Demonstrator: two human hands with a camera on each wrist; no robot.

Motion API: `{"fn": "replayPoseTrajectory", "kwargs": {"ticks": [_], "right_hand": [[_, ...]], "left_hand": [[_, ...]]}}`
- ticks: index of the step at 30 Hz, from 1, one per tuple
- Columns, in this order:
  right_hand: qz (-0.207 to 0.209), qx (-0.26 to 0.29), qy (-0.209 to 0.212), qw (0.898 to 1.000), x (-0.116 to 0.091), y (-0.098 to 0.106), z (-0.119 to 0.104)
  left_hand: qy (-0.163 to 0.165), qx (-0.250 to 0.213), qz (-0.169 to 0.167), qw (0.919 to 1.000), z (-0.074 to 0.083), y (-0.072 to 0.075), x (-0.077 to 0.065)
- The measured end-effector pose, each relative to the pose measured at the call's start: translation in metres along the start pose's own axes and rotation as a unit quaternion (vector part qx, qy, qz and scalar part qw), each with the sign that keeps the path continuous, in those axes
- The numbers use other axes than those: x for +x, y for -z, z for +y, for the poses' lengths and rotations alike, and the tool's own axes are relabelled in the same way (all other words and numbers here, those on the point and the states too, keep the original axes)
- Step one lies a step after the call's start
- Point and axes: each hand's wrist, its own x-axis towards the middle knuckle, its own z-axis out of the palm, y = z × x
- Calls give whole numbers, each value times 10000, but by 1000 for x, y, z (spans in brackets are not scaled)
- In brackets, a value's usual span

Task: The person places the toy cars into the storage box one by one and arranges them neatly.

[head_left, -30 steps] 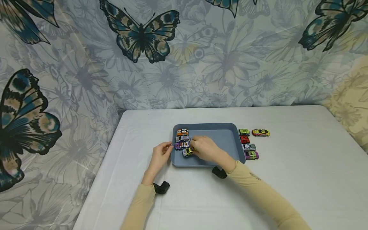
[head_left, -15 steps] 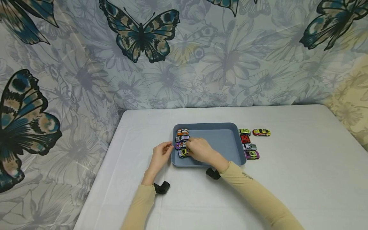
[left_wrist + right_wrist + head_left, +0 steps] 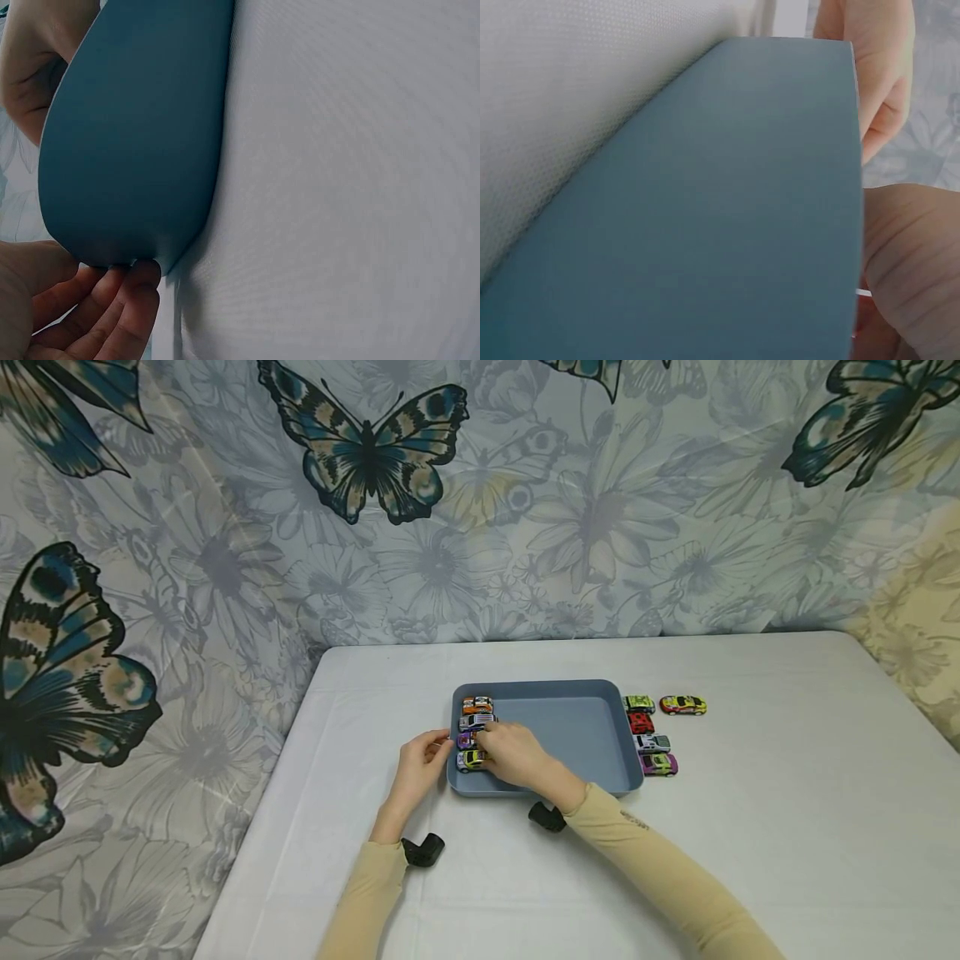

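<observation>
A yellow car (image 3: pixel 471 762) by the right hand (image 3: pixel 517 753), the left hand (image 3: pixel 420 762) at the tray (image 3: pixel 577 727)

The left wrist view shows fingers (image 3: pixel 135 307) lightly bent, tips touching the tray's outside. Only the head view shows the yellow car, inside the tray's left end, just beside a purple car (image 3: pixel 467 740). The right hand covers its right end (fingertips hidden, so I cannot tell whether they clamp it). The right wrist view is mostly tray.
</observation>
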Motion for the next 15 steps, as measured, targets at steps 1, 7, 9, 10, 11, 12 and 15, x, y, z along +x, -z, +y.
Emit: {"fn": "replayPoseTrajectory", "kwargs": {"ticks": [1,7,9,10,11,12,15], "right_hand": [[0,-10,-9,10000,0,0,0],[20,-5,-22,10000,1,-1,0],[26,-15,-25,10000,1,-2,0],[29,-16,-27,10000,1,-2,0],[30,-21,-31,10000,1,-2,0],[28,-30,-34,10000,1,-2,0],[21,-33,-29,10000,0,-1,-1]], "left_hand": [[-2,4,-2,10000,0,0,0],[17,9,6,10000,0,0,0],[35,12,4,10000,-1,0,0],[44,11,-1,10000,-1,0,0],[47,6,-5,10000,0,0,0],[59,-3,-8,10000,0,0,0],[59,-2,3,10000,0,0,0]]}}
